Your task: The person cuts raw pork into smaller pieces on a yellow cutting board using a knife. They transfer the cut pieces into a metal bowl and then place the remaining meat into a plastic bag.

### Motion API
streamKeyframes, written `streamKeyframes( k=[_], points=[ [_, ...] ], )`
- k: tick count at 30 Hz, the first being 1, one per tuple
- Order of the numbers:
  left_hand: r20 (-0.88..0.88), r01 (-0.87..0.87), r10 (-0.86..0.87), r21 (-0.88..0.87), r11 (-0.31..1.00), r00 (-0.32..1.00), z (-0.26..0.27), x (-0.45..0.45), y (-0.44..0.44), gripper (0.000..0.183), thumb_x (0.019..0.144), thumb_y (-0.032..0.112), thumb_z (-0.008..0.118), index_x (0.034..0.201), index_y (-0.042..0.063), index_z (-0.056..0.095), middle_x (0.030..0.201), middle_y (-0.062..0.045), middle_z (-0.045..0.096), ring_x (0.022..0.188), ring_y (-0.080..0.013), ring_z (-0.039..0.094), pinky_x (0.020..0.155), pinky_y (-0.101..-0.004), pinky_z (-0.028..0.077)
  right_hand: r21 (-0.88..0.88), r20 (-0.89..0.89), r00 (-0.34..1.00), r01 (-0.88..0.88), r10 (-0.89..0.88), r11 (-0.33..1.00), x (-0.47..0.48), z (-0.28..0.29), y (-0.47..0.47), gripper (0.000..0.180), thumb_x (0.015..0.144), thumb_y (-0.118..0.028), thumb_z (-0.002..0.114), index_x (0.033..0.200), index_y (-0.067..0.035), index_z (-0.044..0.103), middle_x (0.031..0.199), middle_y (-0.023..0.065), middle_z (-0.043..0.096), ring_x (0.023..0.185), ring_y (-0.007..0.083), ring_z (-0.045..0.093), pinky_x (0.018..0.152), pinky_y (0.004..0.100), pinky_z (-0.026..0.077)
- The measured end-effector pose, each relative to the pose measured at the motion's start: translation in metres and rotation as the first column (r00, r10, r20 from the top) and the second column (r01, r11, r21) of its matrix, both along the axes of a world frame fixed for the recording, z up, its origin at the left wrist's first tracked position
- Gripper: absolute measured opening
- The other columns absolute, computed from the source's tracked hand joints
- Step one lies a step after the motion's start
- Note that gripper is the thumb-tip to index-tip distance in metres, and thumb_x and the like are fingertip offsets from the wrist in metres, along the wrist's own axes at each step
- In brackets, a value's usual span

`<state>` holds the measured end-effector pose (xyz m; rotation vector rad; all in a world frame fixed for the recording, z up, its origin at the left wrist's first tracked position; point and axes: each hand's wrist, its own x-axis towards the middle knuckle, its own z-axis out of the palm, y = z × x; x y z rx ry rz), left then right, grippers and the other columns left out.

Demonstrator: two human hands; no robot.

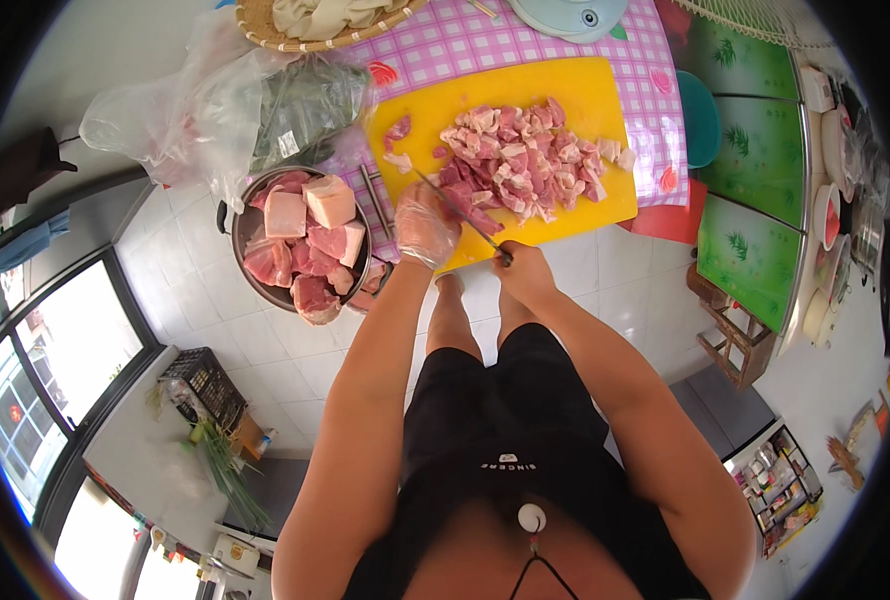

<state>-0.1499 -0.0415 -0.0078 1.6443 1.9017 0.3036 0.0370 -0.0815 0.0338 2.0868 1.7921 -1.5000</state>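
My right hand (pixel 524 271) grips a kitchen knife (pixel 466 212) by its handle. The blade slants up and left over the left part of a yellow cutting board (pixel 407 97). Beside the blade is my left hand (pixel 426 226), in a clear plastic glove, with its fingers curled down by the meat. Whatever lies beneath those fingers is hidden. Chopped raw meat (pixel 520 161), pink with pale fat, is heaped across the board. A few loose bits (pixel 398 131) lie apart near its left edge.
Left of the board, a metal pot (pixel 239 259) holds large raw meat chunks (pixel 329 201). Plastic bags (pixel 182 120) and a woven basket (pixel 254 30) lie beyond it. A checkered tablecloth (pixel 430 49) covers the table. A green-panelled cabinet (pixel 752 150) stands right, with a wooden stool (pixel 741 341) near it.
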Motion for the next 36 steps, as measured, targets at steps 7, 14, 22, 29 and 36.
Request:
streamKeyframes(
  k=[7,14,22,29,36],
  points=[
    [-0.034,0.483,-0.489,0.239,0.843,0.871,0.009,0.017,0.029,0.052,0.059,0.029,0.073,0.107,0.013,0.061,0.122,-0.016,0.044,0.119,-0.0358,0.04,0.104,-0.0526,0.026,0.036,-0.162,0.95,0.277,-0.268,0.96,0.034,0.027,-0.002,0.017,0.083,-0.015,0.063,0.087,0.001,0.063,0.071,0.0148,0.064,0.064,0.0246,0.062,0.063,0.0316,0.048],
    [-0.117,0.523,-0.513,0.081,0.849,0.851,-0.015,0.02,0.032,0.047,0.064,0.038,0.073,0.106,0.019,0.065,0.118,-0.011,0.052,0.122,-0.0322,0.04,0.108,-0.0539,0.021,-0.003,-0.085,0.932,0.354,-0.353,0.935,0.048,0.02,-0.01,0.017,0.085,-0.016,0.063,0.085,0.002,0.063,0.068,0.0107,0.062,0.059,0.0178,0.057,0.061,0.0291,0.047],
    [0.007,-0.323,0.333,0.263,0.909,0.943,-0.02,0.038,0.006,0.043,0.062,0.023,0.074,0.101,0.009,0.063,0.105,-0.014,0.055,0.104,-0.035,0.05,0.094,-0.052,0.037,-0.068,-0.156,0.949,0.266,-0.274,0.961,0.035,0.018,-0.009,0.018,0.082,-0.015,0.064,0.087,0.002,0.063,0.073,0.0157,0.064,0.068,0.0255,0.064,0.065,0.0336,0.049],
    [0.396,-0.476,0.357,0.26,0.84,0.846,-0.032,0.021,-0.003,0.021,0.063,-0.002,0.064,0.082,0.002,0.055,0.092,-0.017,0.055,0.088,-0.0363,0.054,0.078,-0.0418,0.046,-0.167,0.121,0.983,-0.118,0.139,0.979,0.006,-0.003,0.029,0.023,0.078,-0.015,0.058,0.095,-0.001,0.065,0.091,0.021,0.066,0.088,0.0371,0.064,0.077,0.0435,0.051],
    [0.23,-0.349,0.275,0.416,0.84,0.934,-0.041,0.019,-0.005,0.022,0.063,-0.004,0.06,0.084,0.002,0.057,0.091,-0.019,0.056,0.089,-0.0387,0.053,0.079,-0.0442,0.045,-0.303,0.237,0.911,-0.261,0.338,0.916,-0.011,-0.014,0.056,0.027,0.079,-0.013,0.055,0.101,-0.002,0.066,0.102,0.0215,0.066,0.097,0.0361,0.064,0.083,0.0426,0.052]
  ],
)
